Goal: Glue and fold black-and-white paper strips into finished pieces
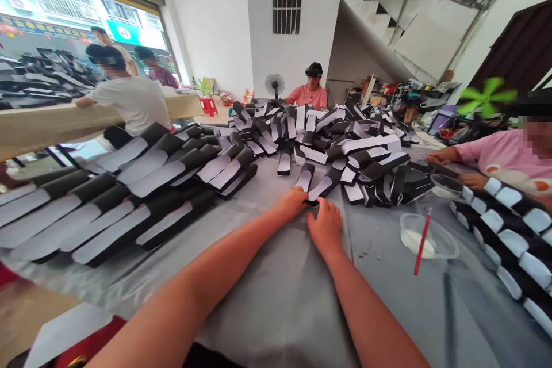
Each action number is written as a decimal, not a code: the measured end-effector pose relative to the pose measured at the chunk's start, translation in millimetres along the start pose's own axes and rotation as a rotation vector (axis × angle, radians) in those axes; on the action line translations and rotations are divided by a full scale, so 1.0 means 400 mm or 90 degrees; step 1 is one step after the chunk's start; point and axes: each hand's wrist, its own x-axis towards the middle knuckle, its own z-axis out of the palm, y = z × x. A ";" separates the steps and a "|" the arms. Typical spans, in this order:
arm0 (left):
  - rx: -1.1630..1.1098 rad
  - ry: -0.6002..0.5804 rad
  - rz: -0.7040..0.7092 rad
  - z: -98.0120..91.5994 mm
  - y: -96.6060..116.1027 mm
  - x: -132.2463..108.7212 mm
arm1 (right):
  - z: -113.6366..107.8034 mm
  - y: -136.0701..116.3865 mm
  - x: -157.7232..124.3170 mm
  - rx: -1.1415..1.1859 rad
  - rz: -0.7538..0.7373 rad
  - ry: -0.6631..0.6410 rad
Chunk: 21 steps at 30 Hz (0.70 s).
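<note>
My left hand [293, 204] and my right hand [325, 225] meet at the lower black end of a folded black-and-white card piece [321, 188], their fingertips pressed on it from either side. The piece rests on a grey sheet [276, 310] covering the table. Just beyond it lies a large jumbled heap of similar pieces [345, 152]. Neat overlapping rows of them [107, 207] fill the table to my left, and another row [502, 230] lies to my right.
A clear bowl of white paste [426, 240] holds a red-handled brush [423, 241] near my right. A co-worker in a pink top [509, 155] sits at the right, and another [308, 95] sits beyond the heap. More people [129, 98] stand at a table at the left.
</note>
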 end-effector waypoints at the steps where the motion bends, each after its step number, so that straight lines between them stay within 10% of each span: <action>1: -0.006 0.003 0.001 -0.003 -0.001 -0.024 | -0.006 -0.002 -0.002 -0.009 -0.001 0.007; 10: -0.172 0.065 -0.079 -0.001 -0.016 -0.147 | -0.021 0.001 -0.026 -0.065 -0.057 -0.058; 15: -0.125 0.049 -0.192 -0.034 -0.020 -0.154 | -0.021 0.009 -0.028 -0.053 -0.039 -0.053; 21: -0.023 0.140 -0.111 -0.030 0.005 -0.122 | -0.004 0.016 -0.024 -0.061 -0.038 -0.033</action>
